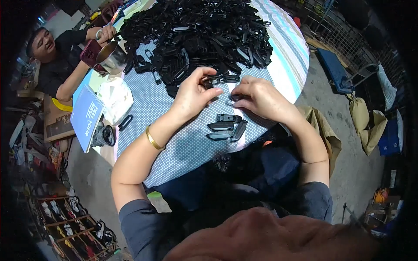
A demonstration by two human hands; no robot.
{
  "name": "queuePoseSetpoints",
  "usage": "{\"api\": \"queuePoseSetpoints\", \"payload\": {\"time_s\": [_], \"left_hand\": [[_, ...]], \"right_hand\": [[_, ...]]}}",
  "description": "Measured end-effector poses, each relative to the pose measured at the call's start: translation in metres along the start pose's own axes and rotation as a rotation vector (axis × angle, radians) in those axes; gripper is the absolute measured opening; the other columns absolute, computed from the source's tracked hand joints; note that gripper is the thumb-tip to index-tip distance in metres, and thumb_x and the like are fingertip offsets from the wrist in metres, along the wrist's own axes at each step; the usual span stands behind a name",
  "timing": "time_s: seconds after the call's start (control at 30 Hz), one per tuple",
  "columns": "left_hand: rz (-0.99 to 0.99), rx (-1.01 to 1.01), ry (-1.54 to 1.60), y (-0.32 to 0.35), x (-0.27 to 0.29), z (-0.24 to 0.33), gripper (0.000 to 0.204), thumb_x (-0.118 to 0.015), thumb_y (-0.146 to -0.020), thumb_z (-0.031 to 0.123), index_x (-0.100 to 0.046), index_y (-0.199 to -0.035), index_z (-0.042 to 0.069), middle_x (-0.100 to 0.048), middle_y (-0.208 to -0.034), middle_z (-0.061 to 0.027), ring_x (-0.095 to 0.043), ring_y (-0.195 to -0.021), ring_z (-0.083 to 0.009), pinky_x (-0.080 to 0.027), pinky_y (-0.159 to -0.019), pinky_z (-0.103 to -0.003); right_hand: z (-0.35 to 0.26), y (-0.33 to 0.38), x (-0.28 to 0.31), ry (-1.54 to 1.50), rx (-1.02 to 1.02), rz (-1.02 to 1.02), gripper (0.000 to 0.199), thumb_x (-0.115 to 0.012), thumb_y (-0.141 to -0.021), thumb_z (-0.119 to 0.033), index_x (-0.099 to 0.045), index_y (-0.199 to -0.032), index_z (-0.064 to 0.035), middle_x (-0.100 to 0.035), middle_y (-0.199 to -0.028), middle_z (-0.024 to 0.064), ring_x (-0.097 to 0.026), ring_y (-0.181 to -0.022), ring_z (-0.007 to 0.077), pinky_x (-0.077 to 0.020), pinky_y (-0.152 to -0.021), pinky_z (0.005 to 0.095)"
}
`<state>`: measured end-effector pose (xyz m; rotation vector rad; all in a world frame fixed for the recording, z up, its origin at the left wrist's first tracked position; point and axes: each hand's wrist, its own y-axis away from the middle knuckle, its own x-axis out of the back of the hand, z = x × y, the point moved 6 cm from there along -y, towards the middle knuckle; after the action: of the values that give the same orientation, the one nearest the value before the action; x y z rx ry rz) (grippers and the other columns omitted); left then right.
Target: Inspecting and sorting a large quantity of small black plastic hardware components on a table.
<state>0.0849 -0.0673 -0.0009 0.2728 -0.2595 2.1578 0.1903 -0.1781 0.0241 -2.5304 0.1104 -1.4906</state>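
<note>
1. Left hand [196, 89], centre of the frame: thumb and forefinger curved and parted. A slim black plastic clip-like piece [227, 78] lies at the fingers; whether it is gripped or merely touched cannot be told.
2. Right hand [261, 98], just right of centre: thumb and fingers drawn together, apparently pinching a small dark piece [231, 99], mostly hidden.
3. Cluster of black and grey elongated plastic parts [225, 127], below the hands: four or so, lying close together.
4. Heap of black plastic parts [196, 39], upper centre, glossy and tangled, its lower edge just above the left hand.
5. Surface [146, 111], under a blue-grey cloth with white dots; striped cloth at upper right.
6. Left of centre: crumpled clear plastic bag [114, 99]; blue-covered notebook [87, 119], overhanging the edge; single black oblong part [126, 122].
7. Upper left: silver metal cup [112, 58] beside a maroon-cased phone [90, 53]; a co-worker's hand [106, 35] behind.
8. Hazards, as judged: the small piece could slip from a narrow pinch; a lowered right wrist could sweep the cluster off the near edge; a nudge at the heap's loose foot could spill parts among the separate ones.
</note>
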Motion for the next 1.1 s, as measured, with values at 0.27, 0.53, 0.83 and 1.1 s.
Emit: {"api": "queuePoseSetpoints", "payload": {"time_s": [0.27,0.53,0.83,1.1], "left_hand": [[-0.189,0.125,0.499,0.005,-0.018,-0.005,0.047,-0.053,-0.086,-0.001,-0.037,-0.129,-0.004,-0.053,-0.109,-0.0140,-0.061,-0.082,-0.0136,-0.054,-0.077,-0.025],[0.020,-0.159,0.017,0.005,0.005,0.007,0.025,-0.061,-0.080,0.002,-0.061,-0.104,-0.005,-0.059,-0.092,-0.0067,-0.056,-0.074,-0.0090,-0.048,-0.066,-0.020],[0.010,0.027,0.275,0.006,-0.001,-0.004,0.031,-0.061,-0.082,0.004,-0.059,-0.112,-0.003,-0.063,-0.100,-0.0085,-0.059,-0.086,-0.0105,-0.049,-0.076,-0.022],[0.012,-0.109,0.381,0.005,0.003,0.001,0.027,-0.053,-0.087,0.005,-0.059,-0.112,-0.002,-0.064,-0.101,-0.0074,-0.059,-0.088,-0.0107,-0.047,-0.079,-0.023]], "right_hand": [[0.002,-0.007,-0.004,-0.185,0.068,0.359,0.032,-0.070,-0.073,-0.012,-0.062,-0.101,0.0023,-0.062,-0.085,0.0154,-0.062,-0.072,0.0252,-0.0487,-0.061,0.0312],[0.001,-0.009,-0.003,-0.245,0.067,0.414,0.032,-0.071,-0.073,-0.011,-0.063,-0.100,0.0025,-0.063,-0.085,0.0134,-0.061,-0.075,0.0238,-0.0485,-0.063,0.0295],[-0.006,-0.006,-0.005,-0.064,0.120,0.480,0.032,-0.073,-0.071,-0.013,-0.062,-0.098,0.0018,-0.061,-0.084,0.0126,-0.060,-0.067,0.0219,-0.0484,-0.057,0.0282],[0.002,-0.012,-0.009,-0.233,-0.022,0.438,0.036,-0.073,-0.074,-0.019,-0.058,-0.099,0.0017,-0.059,-0.082,0.0112,-0.059,-0.065,0.0183,-0.0478,-0.058,0.0256]]}}
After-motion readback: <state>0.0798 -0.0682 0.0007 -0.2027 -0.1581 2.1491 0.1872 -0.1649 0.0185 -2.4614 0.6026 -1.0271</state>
